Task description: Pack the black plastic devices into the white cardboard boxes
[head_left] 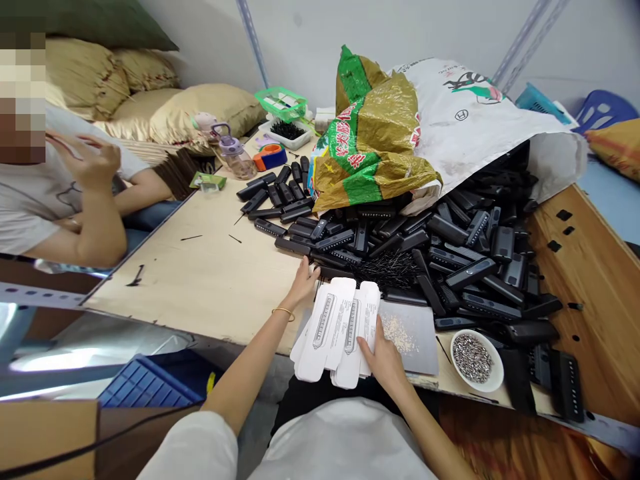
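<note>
Flat white printed cartons [324,327], several in a fanned stack, are held over the table's front edge. My right hand [385,357] grips their right side, thumb on top. Beyond the stack, my left hand [303,283] reaches forward with fingers apart, close to the nearest black plastic housings [293,247]; whether it touches one, I cannot tell. The cartons' upper left edge is near that hand's fingers. Under and right of the cartons lies a grey flat plate [425,340] with small pale bits [400,333] scattered on it.
A white bowl [497,377] of small metal parts stands at front right. Thin black pins [387,270] lie among the heaped housings. Behind are a gold-green bag [380,160] and a white sack [450,133]. Another person [95,193] sits at left, near a bottle [237,159] and tape dispenser [270,157].
</note>
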A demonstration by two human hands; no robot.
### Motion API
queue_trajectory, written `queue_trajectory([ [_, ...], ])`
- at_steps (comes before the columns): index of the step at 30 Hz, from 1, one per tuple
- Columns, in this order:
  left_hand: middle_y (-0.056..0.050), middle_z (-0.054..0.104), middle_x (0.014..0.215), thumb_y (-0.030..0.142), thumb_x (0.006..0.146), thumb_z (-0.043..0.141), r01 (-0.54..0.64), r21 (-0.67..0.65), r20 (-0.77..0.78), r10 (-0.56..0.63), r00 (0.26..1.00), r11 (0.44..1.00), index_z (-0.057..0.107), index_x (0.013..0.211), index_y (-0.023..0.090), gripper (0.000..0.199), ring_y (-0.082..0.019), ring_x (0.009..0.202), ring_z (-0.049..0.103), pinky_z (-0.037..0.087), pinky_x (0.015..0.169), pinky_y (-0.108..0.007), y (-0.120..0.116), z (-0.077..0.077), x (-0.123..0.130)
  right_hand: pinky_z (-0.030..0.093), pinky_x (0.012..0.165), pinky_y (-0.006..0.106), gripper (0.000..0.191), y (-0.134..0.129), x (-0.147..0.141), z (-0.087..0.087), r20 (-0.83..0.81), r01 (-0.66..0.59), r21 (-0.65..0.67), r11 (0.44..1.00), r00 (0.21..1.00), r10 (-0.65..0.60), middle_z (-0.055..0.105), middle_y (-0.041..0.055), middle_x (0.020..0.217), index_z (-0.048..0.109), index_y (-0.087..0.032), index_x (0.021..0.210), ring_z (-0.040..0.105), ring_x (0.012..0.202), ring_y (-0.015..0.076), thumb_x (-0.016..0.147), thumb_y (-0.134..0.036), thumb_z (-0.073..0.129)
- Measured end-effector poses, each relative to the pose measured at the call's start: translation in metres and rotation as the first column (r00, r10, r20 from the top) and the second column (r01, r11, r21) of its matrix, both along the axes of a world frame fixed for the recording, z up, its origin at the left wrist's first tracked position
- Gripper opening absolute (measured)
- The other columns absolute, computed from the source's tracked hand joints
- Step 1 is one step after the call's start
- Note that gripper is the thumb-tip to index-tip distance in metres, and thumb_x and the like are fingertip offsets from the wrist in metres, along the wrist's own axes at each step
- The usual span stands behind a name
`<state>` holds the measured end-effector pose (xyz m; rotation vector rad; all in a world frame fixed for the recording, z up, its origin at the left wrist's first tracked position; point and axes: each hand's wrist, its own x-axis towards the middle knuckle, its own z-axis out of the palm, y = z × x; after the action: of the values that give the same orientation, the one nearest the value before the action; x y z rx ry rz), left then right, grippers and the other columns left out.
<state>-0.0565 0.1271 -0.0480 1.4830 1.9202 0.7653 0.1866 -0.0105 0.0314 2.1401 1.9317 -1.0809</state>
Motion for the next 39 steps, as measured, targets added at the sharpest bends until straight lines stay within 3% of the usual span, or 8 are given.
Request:
queue_trajectory([
  [6,-0.015,0.059,0.12,0.022,0.081,0.051,-0.039,0.053,-0.049,0.042,0.998,0.998,0.045,0.127,0.015,0.047,-0.022,0.102,0.062,0.051,0.087,-0.037,0.006,0.019,-0.001,0.046,0.072,0.032,0.071,-0.004,0.006,-0.003,-0.18,0.045,0.007,0.999,0.983,-0.043,0.07,0.0146,0.1,0.01,-0.008,0.149,0.067,0.086,0.027,0.092,-0.043,0.035],
  [12,-0.016,0.05,0.118,0.004,0.073,0.048,-0.069,0.152,-0.27,0.108,0.957,0.986,0.051,0.115,0.013,0.044,-0.03,0.117,0.047,0.04,0.099,-0.048,0.01,0.052,-0.021,0.046,0.064,0.03,0.062,-0.011,0.027,-0.006,-0.306,0.153,0.12,0.981,0.946,-0.11,0.064,0.002,0.067,0.028,-0.013,0.144,0.064,0.064,0.0224,0.09,-0.043,0.036],
  [19,-0.015,0.054,0.111,0.004,0.074,0.045,0.137,0.118,-0.443,-0.071,0.894,0.984,0.055,0.11,0.016,0.04,-0.033,0.112,0.048,0.039,0.094,-0.048,0.021,0.084,-0.001,0.045,0.057,0.027,0.043,-0.018,0.062,0.003,-0.433,0.274,0.192,0.942,0.885,-0.17,0.058,0.0004,0.061,0.058,-0.016,0.109,0.057,0.054,0.0175,0.088,-0.046,0.036],
  [23,-0.01,0.056,0.107,0.008,0.071,0.053,0.426,-0.087,-0.559,-0.398,0.728,0.901,0.06,0.103,0.022,0.035,-0.029,0.103,0.054,0.044,0.089,-0.041,0.017,0.079,0.015,0.045,0.058,0.026,0.034,-0.021,0.049,0.005,-0.444,0.158,0.173,0.972,0.894,-0.067,0.062,0.001,0.062,0.06,-0.017,0.107,0.059,0.057,0.0176,0.087,-0.036,0.04],
  [25,-0.009,0.057,0.105,0.01,0.068,0.059,0.458,-0.124,-0.565,-0.442,0.697,0.88,0.062,0.097,0.023,0.032,-0.03,0.102,0.054,0.044,0.088,-0.041,0.015,0.073,0.022,0.045,0.06,0.026,0.033,-0.023,0.05,0.008,-0.443,0.165,0.199,0.966,0.895,-0.062,0.064,0.0017,0.064,0.062,-0.017,0.106,0.059,0.059,0.0175,0.087,-0.035,0.04],
  [32,-0.01,0.059,0.096,0.014,0.068,0.059,0.468,-0.139,-0.598,-0.451,0.663,0.873,0.064,0.091,0.022,0.024,-0.031,0.098,0.057,0.047,0.084,-0.042,0.023,0.069,0.019,0.046,0.079,0.033,0.032,-0.032,0.133,0.014,-0.169,0.357,0.509,0.783,0.934,-0.316,0.066,0.0102,0.095,0.061,-0.017,0.1,0.061,0.085,0.0218,0.089,-0.035,0.037],
  [36,-0.01,0.062,0.09,0.015,0.072,0.054,0.436,-0.075,-0.61,-0.388,0.691,0.897,0.063,0.089,0.021,0.02,-0.029,0.091,0.058,0.048,0.081,-0.04,0.028,0.079,0.006,0.045,0.08,0.037,0.022,-0.031,0.176,-0.005,0.114,0.211,0.483,0.85,0.947,-0.299,0.061,0.0114,0.097,0.06,-0.018,0.094,0.055,0.097,0.0255,0.085,-0.027,0.042],
  [39,-0.01,0.063,0.091,0.02,0.075,0.055,0.385,-0.034,-0.574,-0.333,0.748,0.922,0.061,0.093,0.02,0.019,-0.031,0.091,0.059,0.048,0.082,-0.042,0.026,0.095,0.006,0.045,0.075,0.033,0.017,-0.03,0.187,-0.019,0.131,0.18,0.452,0.873,0.955,-0.265,0.059,0.0079,0.09,0.058,-0.02,0.086,0.056,0.086,0.0217,0.085,-0.024,0.041],
])
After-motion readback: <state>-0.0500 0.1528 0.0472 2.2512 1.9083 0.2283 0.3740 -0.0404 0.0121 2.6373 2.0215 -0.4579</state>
